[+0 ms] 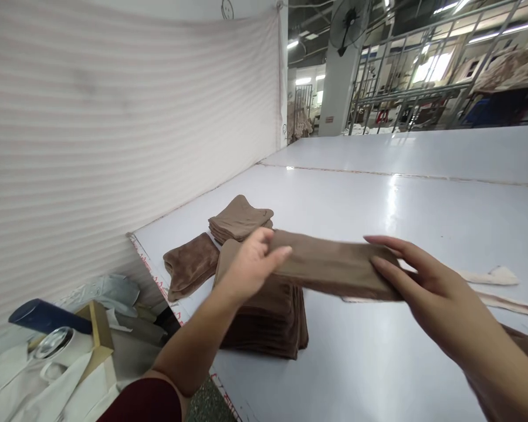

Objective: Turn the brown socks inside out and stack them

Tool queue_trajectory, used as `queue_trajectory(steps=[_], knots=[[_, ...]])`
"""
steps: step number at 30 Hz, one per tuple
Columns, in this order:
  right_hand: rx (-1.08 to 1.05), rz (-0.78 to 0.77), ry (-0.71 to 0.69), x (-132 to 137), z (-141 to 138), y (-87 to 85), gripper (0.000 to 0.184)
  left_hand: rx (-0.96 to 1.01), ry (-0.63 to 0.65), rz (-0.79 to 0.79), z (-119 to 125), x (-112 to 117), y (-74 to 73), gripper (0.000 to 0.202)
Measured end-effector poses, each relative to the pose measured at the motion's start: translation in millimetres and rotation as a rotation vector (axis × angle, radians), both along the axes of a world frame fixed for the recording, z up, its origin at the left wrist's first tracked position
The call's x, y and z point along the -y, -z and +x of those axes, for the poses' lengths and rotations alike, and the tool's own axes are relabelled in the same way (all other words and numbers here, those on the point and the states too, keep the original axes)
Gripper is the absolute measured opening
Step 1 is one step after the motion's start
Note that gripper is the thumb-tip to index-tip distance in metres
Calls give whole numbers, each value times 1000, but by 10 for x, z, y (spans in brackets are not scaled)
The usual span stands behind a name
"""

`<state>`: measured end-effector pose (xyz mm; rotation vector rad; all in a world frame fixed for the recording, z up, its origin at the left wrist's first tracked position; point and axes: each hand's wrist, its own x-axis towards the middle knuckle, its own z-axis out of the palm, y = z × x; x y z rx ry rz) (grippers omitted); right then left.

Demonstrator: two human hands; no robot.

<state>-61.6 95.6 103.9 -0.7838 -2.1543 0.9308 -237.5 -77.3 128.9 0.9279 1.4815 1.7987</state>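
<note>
A folded brown cloth (330, 264) stretches between my two hands above the white table. My right hand (431, 287) grips its right end, thumb on the near face and fingers over the top and behind. My left hand (250, 266) is at the left end, its thumb lying across the cloth; its other fingers are slightly blurred and partly hidden. Below my left hand stands a tall stack of folded brown cloths (268, 322), partly covered by my hand and forearm. Behind it is another brown cloth stack (240, 218), with a smaller plush brown pile (192, 264) to the left.
Pale fabric strips (493, 275) lie right on the white table (352, 363), near dark brown fabric (523, 346). A white sheet (127, 117) hangs along the left. Below the table edge are a white mug (64, 351), a dark blue object (48, 316) and a cardboard box (99, 334).
</note>
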Motion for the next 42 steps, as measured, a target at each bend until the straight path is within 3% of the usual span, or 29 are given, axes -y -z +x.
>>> queue_trajectory(steps=[2,3,7,10,13,16,18,20,22,25,30,33,37,39,42], knots=[[-54,-125,-79,167,-345,-136,38,-86,-159,-10,-203,216,-63,41],[-42,-169,-165,262,-492,-120,39,-114,-213,-45,-282,337,-27,43],[85,-143,-328,602,-841,336,43,-228,-397,-395,-472,796,413,49],[204,-87,-368,782,-851,676,41,-439,-361,-748,-517,1038,735,35],[317,-28,-409,896,-749,731,39,-709,-284,-963,-528,1155,779,22],[419,138,-343,944,-704,601,39,-910,-389,-1005,-552,1111,625,29],[408,345,-267,958,-759,515,41,-1041,-481,-894,-579,989,545,38],[321,509,-262,975,-878,475,44,-1171,-440,-747,-610,819,555,45],[232,528,-342,995,-1023,498,50,-1276,-316,-676,-653,648,671,51],[204,453,-434,1013,-1192,671,63,-1377,-223,-742,-758,469,987,56],[290,344,-356,1029,-1209,1105,79,-1498,-177,-791,-968,391,1505,60],[281,319,-348,1038,-1113,1155,76,-1559,-203,-753,-1027,415,1627,62],[234,303,-260,877,-678,1034,64,-1592,-207,-726,-1086,491,1549,65],[240,265,-85,683,-217,1030,57,-1574,-234,-701,-1107,529,1449,64],[304,176,313,325,797,1123,46,-1488,-314,-517,-1021,529,1280,60]])
